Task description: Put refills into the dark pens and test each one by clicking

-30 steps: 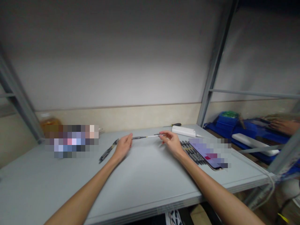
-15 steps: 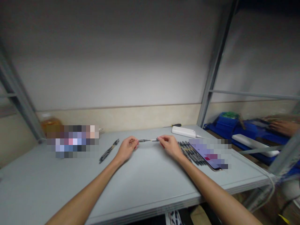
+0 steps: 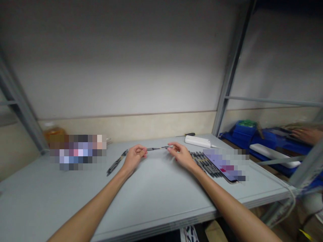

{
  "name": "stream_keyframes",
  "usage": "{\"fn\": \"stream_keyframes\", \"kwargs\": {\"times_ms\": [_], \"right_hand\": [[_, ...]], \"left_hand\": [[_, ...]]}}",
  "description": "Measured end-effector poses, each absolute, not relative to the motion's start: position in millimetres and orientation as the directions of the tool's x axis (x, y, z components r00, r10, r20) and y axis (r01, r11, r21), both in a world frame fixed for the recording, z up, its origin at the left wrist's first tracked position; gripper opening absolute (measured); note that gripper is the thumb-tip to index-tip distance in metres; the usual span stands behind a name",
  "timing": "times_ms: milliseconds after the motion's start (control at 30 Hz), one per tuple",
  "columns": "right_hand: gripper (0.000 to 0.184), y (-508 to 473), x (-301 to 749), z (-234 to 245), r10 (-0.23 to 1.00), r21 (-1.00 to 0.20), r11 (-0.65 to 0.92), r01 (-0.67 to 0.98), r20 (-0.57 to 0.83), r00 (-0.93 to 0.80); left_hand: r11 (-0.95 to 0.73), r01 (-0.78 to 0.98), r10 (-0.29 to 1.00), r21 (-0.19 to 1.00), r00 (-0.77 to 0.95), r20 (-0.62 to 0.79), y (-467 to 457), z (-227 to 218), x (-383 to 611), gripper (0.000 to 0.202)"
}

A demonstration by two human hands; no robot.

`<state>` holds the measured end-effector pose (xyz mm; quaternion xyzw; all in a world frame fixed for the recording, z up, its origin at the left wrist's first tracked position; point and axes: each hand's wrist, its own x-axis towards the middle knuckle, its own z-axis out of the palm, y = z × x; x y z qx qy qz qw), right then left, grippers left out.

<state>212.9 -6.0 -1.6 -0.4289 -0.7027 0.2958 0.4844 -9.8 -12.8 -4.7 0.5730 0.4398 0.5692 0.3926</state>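
Observation:
A thin dark pen [image 3: 157, 148] is held level just above the grey table [image 3: 156, 195], stretched between both hands. My left hand [image 3: 134, 158] pinches its left end with curled fingers. My right hand [image 3: 181, 156] pinches the right end, where a lighter tip shows. A row of several similar dark pens [image 3: 205, 162] lies right of my right hand. One or two more dark pens [image 3: 116, 162] lie to the left of my left hand.
A white device [image 3: 198, 141] and a black-handled screwdriver [image 3: 188, 134] lie at the table's back. A phone [image 3: 224, 164] sits at the right. A metal rack post [image 3: 230, 70] rises behind. Another person's hand [image 3: 306, 134] works over blue bins [image 3: 252, 134] far right.
The two hands first closed in on each other, shortening the pen between them, then drew slightly apart again. The left hand went from loosely open fingers to a tight pinch.

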Motion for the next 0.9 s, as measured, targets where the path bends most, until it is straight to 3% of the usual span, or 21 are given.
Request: {"fn": "stream_keyframes", "kwargs": {"times_ms": [133,333,500,600,733,900], "right_hand": [[0.031,-6.8,213.8,-0.9,0.879,-0.816,0.476,0.329,0.432,-0.199],[0.051,-7.5,214.7,-0.1,0.916,-0.838,0.395,0.377,0.327,-0.234],[0.034,-6.1,216.2,1.9,0.874,-0.844,0.481,0.237,0.44,-0.208],[0.032,-5.8,216.4,0.1,0.879,-0.846,0.466,0.259,0.407,-0.25],[0.051,-6.6,215.1,-2.4,0.915,-0.844,0.39,0.368,0.309,-0.258],[0.035,-7.2,215.7,-0.5,0.863,-0.799,0.503,0.329,0.448,-0.233]], "left_hand": [[-0.276,0.016,0.96,0.961,-0.038,0.276,-15.8,-2.7,-9.0,0.036],[-0.27,0.004,0.963,0.963,-0.005,0.27,-14.3,-5.9,-8.2,0.033],[-0.247,-0.039,0.969,0.968,-0.021,0.246,-9.2,-9.2,-10.7,0.036],[-0.229,-0.056,0.974,0.972,-0.013,0.228,-9.8,-9.5,-10.8,0.036],[-0.219,-0.065,0.975,0.974,0.018,0.221,-12.1,-8.9,-9.1,0.035],[-0.196,-0.078,0.981,0.978,-0.018,0.195,-11.8,-6.7,-8.0,0.037]]}}
